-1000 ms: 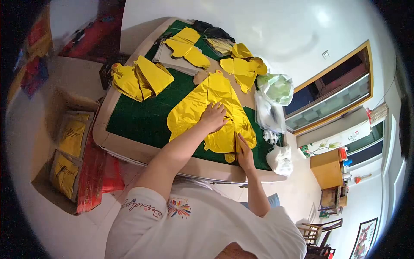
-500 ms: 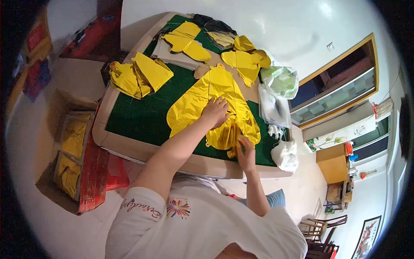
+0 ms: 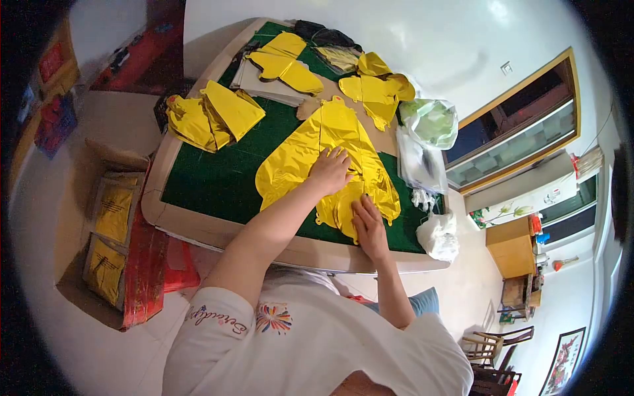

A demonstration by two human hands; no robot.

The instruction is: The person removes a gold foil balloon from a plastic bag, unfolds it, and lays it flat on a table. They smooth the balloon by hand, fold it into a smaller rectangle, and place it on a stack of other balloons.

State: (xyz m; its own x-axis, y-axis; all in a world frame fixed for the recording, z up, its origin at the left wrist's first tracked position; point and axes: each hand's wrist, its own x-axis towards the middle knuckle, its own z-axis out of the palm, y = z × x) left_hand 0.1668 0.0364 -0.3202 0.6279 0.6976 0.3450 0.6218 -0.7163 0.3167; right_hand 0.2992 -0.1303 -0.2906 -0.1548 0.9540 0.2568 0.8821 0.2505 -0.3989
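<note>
A large, flat yellow foil balloon (image 3: 290,162) lies spread on the green table mat, creased down its middle and wrinkled at the right. My left hand (image 3: 331,173) rests palm down on its centre, fingers apart and pressing on the foil. At the near edge, my right hand (image 3: 371,228) lies on the lower flap of the same balloon with its fingers extended. Both hands touch the foil without gripping it. Part of the balloon is hidden under them.
Folded yellow foil pieces (image 3: 214,119) lie at the left, with more yellow foil (image 3: 284,65) on papers behind. Another yellow foil piece (image 3: 376,92) is at the back right. White plastic bags (image 3: 437,237) line the right edge. A cardboard box (image 3: 72,264) of yellow packets stands at the left.
My right hand has moved slightly up and left, and its fingers now lie on the lower flap, which is spread flatter. My left hand stays in place.
</note>
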